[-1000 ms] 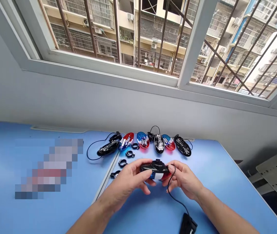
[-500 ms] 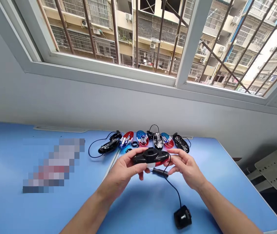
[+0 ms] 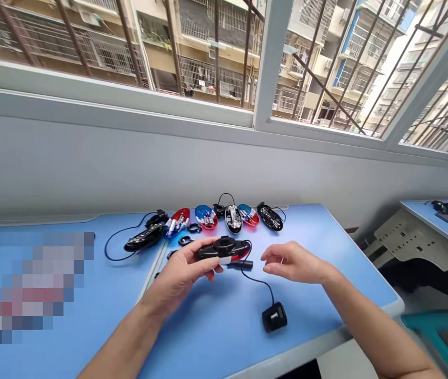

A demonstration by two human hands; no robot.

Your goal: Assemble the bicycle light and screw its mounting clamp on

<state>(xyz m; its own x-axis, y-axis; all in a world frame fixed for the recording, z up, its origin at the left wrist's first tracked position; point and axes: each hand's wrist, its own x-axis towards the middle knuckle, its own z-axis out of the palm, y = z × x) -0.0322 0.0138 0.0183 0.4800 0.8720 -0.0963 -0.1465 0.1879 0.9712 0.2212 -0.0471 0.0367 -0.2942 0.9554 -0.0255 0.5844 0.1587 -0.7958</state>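
Note:
My left hand (image 3: 182, 271) grips an oval bike-light-like unit (image 3: 224, 248) at its left end, thumb in front. The unit has a black back facing up and a red and white lens below. From its right end a thin black cable (image 3: 261, 281) runs down to a small black box (image 3: 274, 317) on the table. My right hand (image 3: 290, 261) hovers to the right of the unit, apart from it, holding nothing, with thumb and fingers parted. A black-handled screwdriver (image 3: 243, 265) lies just below the unit, its shaft partly hidden by my left hand.
Along the wall side of the blue table (image 3: 224, 337) lie opened black shells (image 3: 270, 217) with cables and red-blue lens shells (image 3: 177, 223). Black ring clamps (image 3: 186, 240) sit near my left hand. A pixelated patch covers the left side. Another table (image 3: 437, 210) stands at the right.
My right hand has let go of the unit's right end and moved away to the right. My left hand still holds it. The camera view has swung right.

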